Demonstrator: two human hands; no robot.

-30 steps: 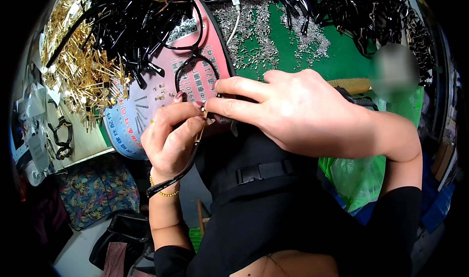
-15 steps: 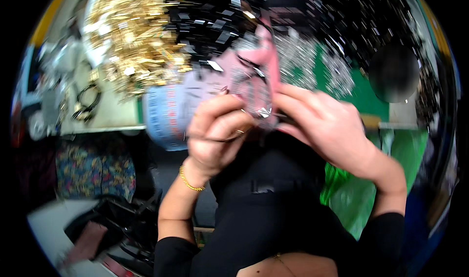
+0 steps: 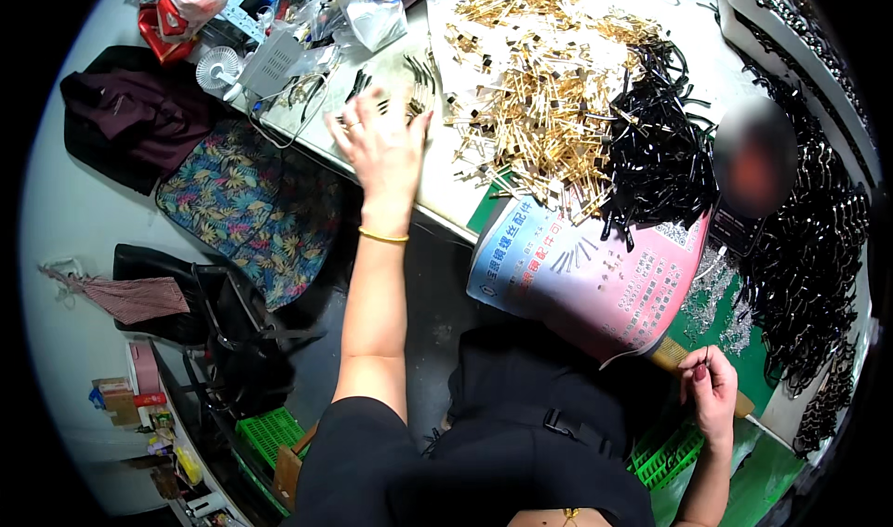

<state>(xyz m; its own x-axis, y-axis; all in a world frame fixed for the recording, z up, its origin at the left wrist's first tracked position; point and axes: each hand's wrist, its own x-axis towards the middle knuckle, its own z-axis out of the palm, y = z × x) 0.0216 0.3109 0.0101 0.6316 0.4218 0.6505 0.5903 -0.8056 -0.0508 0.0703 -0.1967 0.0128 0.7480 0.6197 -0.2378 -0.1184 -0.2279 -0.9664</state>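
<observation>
My left hand (image 3: 381, 150) is stretched out to the table's left part, fingers spread, palm down beside a few dark and gold temple pieces (image 3: 416, 88). It grips nothing that I can see. A gold bangle (image 3: 383, 237) sits on that wrist. My right hand (image 3: 712, 392) hovers low at the right near the table's front edge, its fingertips pinched on a thin dark pin-like piece (image 3: 704, 358). A pink and blue printed sheet (image 3: 595, 276) lies between the two hands.
A heap of gold metal parts (image 3: 539, 90) and a pile of black eyeglass frames (image 3: 660, 155) cover the table's middle. More black frames (image 3: 819, 248) lie at right, small silver screws (image 3: 716, 304) on green mat. A floral cushion (image 3: 251, 211), black bag (image 3: 233, 332) and green crate (image 3: 270, 434) sit left.
My hands, joined in front of my chest before, have parted. The left reached out to the far left of the table; the right dropped low right. The view swung left.
</observation>
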